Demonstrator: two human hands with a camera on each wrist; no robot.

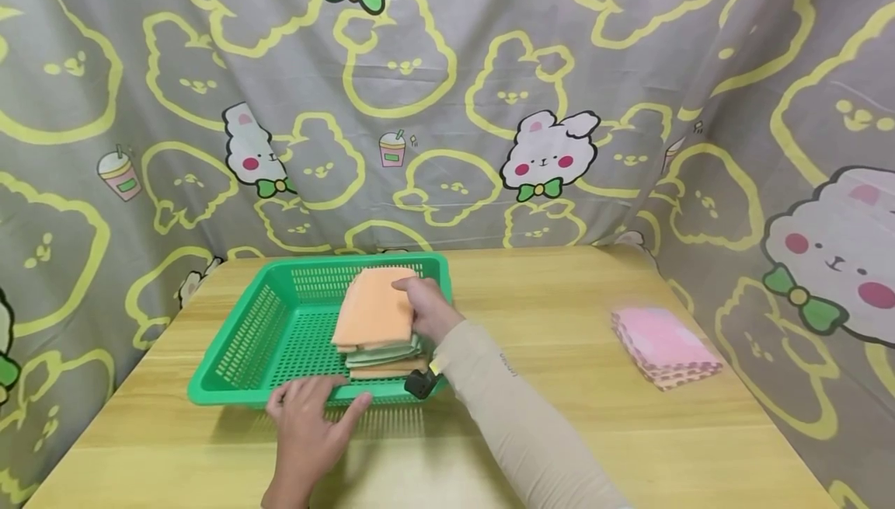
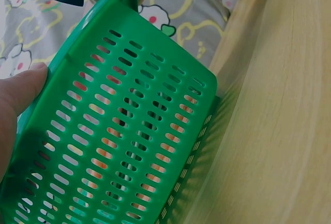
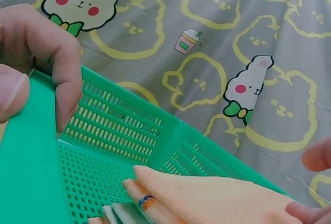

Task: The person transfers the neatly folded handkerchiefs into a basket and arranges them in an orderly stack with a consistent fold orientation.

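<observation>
A green perforated basket (image 1: 241,322) stands on the table. My left hand (image 1: 308,423) grips its near rim, fingers hooked over and thumb outside; the right wrist view shows those curled fingers (image 3: 67,74) close up. Inside, at the basket's right end, sits a stack of folded cloths: a peach cloth (image 1: 377,307) on top, a green cloth (image 1: 384,353) below it, and another peach cloth (image 1: 384,370) under that. My right hand (image 1: 430,307) is at the top cloth's right edge. In the right wrist view one fingertip (image 3: 305,212) overlaps this cloth and another digit (image 3: 316,155) stands apart from it.
A folded pink cloth (image 1: 660,342) with a checked edge lies on the wooden table (image 1: 545,322) at the right. Patterned grey curtains (image 1: 454,89) hang behind and beside the table. A small black camera (image 1: 419,383) sits at my right wrist, over the basket's near rim.
</observation>
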